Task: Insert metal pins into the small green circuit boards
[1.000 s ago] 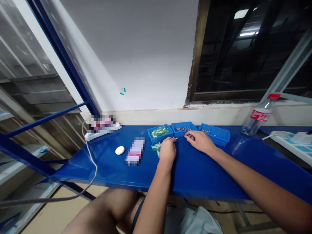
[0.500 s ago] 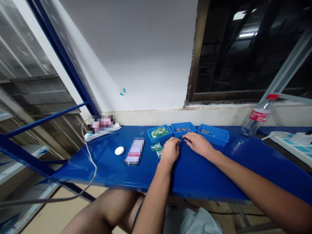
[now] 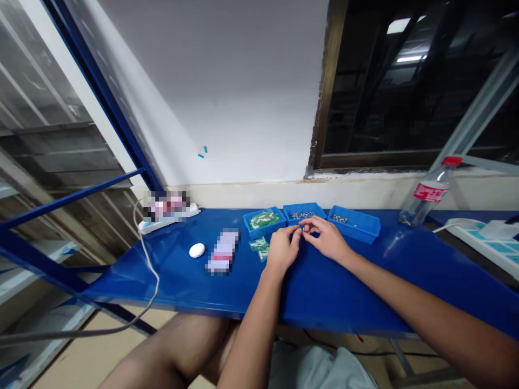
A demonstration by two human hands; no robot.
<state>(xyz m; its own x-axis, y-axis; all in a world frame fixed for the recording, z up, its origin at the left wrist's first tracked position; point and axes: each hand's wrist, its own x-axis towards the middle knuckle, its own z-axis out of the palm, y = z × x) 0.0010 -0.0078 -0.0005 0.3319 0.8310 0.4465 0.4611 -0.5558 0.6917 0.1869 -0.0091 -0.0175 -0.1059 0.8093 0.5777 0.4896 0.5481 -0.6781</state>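
My left hand (image 3: 285,244) and my right hand (image 3: 324,235) meet in front of three blue bins. Thumb and fingertips of both hands are pinched around a small shiny metal piece (image 3: 303,229); the fingers cover most of it, so its exact kind does not show. Behind the hands, the middle bin (image 3: 305,206) holds a pile of slim metal parts that look like screws. Short metal pieces lie in the right bin (image 3: 360,232). Green-and-white packets fill the left bin (image 3: 259,234), and several small green packets (image 3: 260,247) rest on the table beside my left hand.
On the blue table (image 3: 170,275) lie a white oval case (image 3: 197,250) and a blurred flat object (image 3: 223,252) to the left. A power strip (image 3: 168,222) and its cable (image 3: 156,275) are further left. At the right stand a red-capped bottle (image 3: 430,193) and another power strip (image 3: 482,246).
Both hands have closed the small gap between them, and their fingertips now come together at the metal piece. Bins and packets stay where they were.
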